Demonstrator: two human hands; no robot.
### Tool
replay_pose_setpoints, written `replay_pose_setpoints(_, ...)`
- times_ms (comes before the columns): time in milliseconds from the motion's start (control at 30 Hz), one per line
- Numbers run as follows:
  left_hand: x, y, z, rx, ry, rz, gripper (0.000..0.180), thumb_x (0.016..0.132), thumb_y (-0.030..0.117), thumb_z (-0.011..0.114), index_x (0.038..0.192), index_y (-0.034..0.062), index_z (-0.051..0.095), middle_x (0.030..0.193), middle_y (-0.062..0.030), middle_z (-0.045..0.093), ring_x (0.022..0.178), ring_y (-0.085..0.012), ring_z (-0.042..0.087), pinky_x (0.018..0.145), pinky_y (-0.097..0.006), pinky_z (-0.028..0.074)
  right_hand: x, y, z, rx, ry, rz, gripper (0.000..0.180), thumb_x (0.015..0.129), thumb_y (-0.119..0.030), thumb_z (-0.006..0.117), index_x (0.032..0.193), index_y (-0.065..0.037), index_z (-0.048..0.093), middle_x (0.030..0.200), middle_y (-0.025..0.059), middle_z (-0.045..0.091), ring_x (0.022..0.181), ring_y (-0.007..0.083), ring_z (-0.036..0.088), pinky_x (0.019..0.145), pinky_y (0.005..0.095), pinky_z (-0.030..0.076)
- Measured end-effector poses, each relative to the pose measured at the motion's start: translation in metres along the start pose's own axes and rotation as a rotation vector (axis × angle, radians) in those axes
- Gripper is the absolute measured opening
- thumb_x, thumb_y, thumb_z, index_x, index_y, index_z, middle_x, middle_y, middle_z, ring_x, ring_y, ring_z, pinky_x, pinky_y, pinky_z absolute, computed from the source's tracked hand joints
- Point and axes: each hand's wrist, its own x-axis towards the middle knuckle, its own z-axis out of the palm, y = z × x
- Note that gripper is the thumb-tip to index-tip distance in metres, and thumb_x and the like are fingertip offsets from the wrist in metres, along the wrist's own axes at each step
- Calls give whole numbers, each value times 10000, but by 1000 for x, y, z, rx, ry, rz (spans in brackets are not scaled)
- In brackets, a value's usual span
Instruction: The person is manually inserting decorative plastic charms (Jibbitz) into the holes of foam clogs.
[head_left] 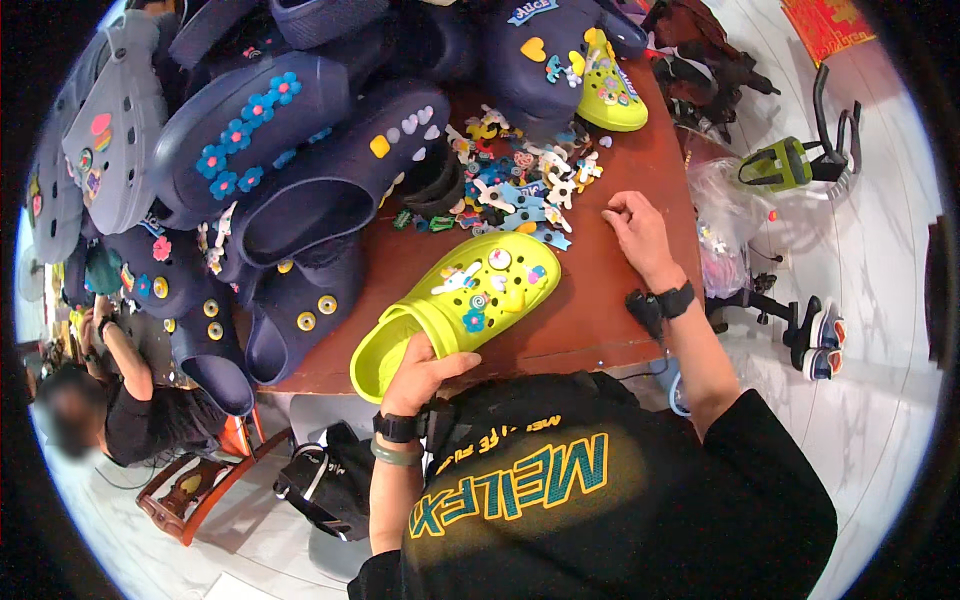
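Note:
My left hand (422, 378) grips a lime-green clog (425, 295) by its heel, thumb outside and fingers reaching into the opening. The clog is tilted with its toe pointing away to the right, and several colourful shoe charms sit in the holes of its upper, among them a blue flower and a white figure. To the right of the toe, my right hand (637, 235) hovers over the red-brown tabletop, fingers curled toward the thumb; whatever they may hold is too small to make out. A pile of loose shoe charms (525, 185) lies beyond the clog's toe.
Large navy clogs (330, 210) with charms are heaped across the table's left and far side. A second lime-green clog (612, 85) rests at the far right. Another person (130, 390) works at the left, near a wooden chair (190, 490). A clear plastic bag (722, 215) hangs beyond the right edge.

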Motion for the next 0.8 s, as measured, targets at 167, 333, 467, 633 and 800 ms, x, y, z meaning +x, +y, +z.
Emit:
replay_pose_setpoints(167,7,1,-4,-1,-4,-30,481,761,43,697,1219,-9,559,1150,-57,633,1065,-148,573,943,-296,428,-2,-84,6,298,-105,-137,130,807,-77,645,931,-35,644,914,96,635,853,241,623,743,320,503)
replay_pose_setpoints(333,7,14,-7,-36,-28,-77,460,774,72,697,1213,19,570,1136,-36,633,1002,-131,580,869,-278,453,8,-104,19,139,-149,-465,127,772,-100,638,883,-43,659,932,83,648,938,246,614,832,353,484)
replay_pose_setpoints(467,-9,31,-6,37,-46,-233,509,758,204,730,1215,43,576,1120,-27,634,995,-151,575,881,-292,438,1,-109,25,87,-186,-503,103,753,-52,661,850,-16,666,1010,144,661,967,314,595,887,416,474)
replay_pose_setpoints(633,20,-22,-1,171,-123,195,498,742,214,701,1169,-10,575,1099,-87,642,1016,-172,557,906,-304,427,-13,-113,11,-12,-162,-656,140,765,25,606,903,7,610,941,143,573,888,335,550,795,417,447)
replay_pose_setpoints(800,9,-10,-2,117,-114,206,440,743,202,687,1108,-23,589,1019,-65,646,939,-151,561,832,-298,440,8,-99,22,79,-320,-541,125,710,4,655,830,-11,625,873,116,582,835,304,552,740,364,436)
